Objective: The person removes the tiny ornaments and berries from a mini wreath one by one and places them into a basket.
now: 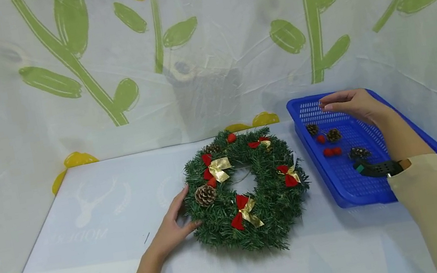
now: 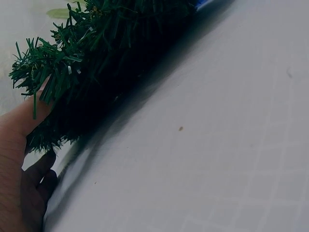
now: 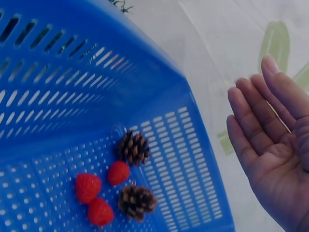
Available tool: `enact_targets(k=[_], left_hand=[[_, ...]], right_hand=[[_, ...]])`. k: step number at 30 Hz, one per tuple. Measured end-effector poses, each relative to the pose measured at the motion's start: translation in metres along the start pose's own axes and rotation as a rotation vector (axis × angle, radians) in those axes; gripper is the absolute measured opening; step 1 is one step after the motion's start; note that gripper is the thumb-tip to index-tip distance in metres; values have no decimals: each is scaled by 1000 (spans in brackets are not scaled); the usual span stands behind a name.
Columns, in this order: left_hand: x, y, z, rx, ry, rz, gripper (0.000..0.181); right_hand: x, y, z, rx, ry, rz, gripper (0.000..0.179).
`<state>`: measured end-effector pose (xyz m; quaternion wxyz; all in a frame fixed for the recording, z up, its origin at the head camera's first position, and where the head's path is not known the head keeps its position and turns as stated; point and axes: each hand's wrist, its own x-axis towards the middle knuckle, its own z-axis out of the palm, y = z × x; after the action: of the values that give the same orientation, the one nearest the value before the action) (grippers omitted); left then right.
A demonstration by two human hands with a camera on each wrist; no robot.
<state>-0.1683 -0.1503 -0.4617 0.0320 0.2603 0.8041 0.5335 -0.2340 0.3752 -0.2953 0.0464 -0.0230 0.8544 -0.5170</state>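
A green wreath (image 1: 287,205) lies on the table, dressed with red and gold bows (image 1: 246,212), a pine cone (image 1: 205,195) and red berries. My left hand (image 1: 173,227) holds its left edge, thumb and fingers spread around the greenery; in the left wrist view some of the fingers (image 2: 41,169) show beneath the needles. Over the far part of the blue basket (image 1: 344,199) hovers my right hand (image 1: 351,105), its fingers (image 3: 253,116) loosely extended and nothing between them. Inside the basket are several pine cones (image 3: 137,202) and red berries (image 3: 88,187).
The white table (image 1: 87,237) stretches left and in front of the wreath. A pale curtain with printed flowers (image 1: 233,70) hangs behind the table. The basket's raised walls stand right of the wreath, and the right forearm (image 1: 405,137) crosses over them.
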Motion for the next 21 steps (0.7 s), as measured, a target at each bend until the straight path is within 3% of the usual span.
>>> enact_targets(k=[7,16,21], left_hand=[[-1,2,0,-15,-2,-8,90],[-1,3,-1,-15,2,-9,90],[-1,1,0,-15,-3,3,89]], right_hand=[[7,-11,9,-29,5,13,48],[23,-21,29,90,-16,-68,32],[29,-28,39,83,-23,-80,41]])
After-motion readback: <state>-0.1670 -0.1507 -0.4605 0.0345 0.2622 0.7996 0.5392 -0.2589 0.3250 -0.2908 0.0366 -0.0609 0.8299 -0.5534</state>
